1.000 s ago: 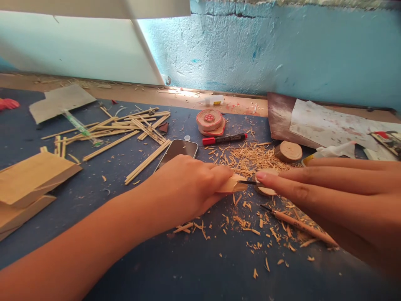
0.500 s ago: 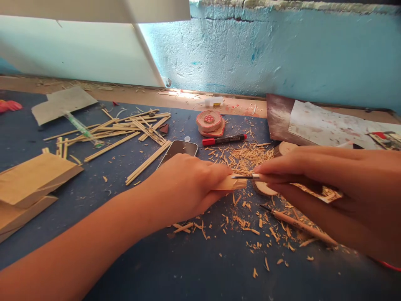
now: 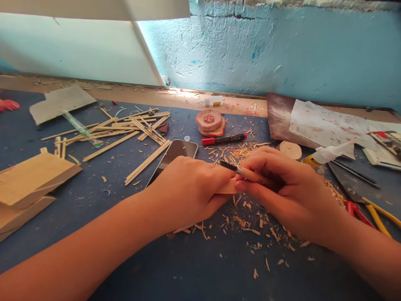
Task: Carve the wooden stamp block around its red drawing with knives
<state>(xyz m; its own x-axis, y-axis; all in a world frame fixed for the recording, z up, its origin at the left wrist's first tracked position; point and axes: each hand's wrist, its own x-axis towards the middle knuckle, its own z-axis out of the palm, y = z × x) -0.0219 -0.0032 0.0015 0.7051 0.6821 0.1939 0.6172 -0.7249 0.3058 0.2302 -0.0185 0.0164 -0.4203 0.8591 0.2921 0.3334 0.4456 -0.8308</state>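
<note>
My left hand (image 3: 191, 190) is closed round a small pale wood piece (image 3: 228, 187), pinning it on the dark blue table (image 3: 188, 267). My right hand (image 3: 283, 194) is closed on a thin craft knife (image 3: 233, 167). The knife's dark tip lies over the wood piece at my left thumb. Both hands meet at the middle of the table, above a scatter of wood shavings (image 3: 247, 225). Most of the wood piece is hidden under my fingers.
A phone (image 3: 173, 155) lies just behind my left hand, beside a pile of thin wooden sticks (image 3: 125, 131). A red marker (image 3: 224, 139), stacked wood discs (image 3: 210, 122), a glue bottle (image 3: 328, 154), pliers with red and yellow handles (image 3: 363, 205) and wood blocks (image 3: 31, 179) lie around.
My right hand has drawn in to the left and curled shut on the knife, now against the wood piece. That uncovered the glue bottle and the pliers on the right. The pencil is now hidden.
</note>
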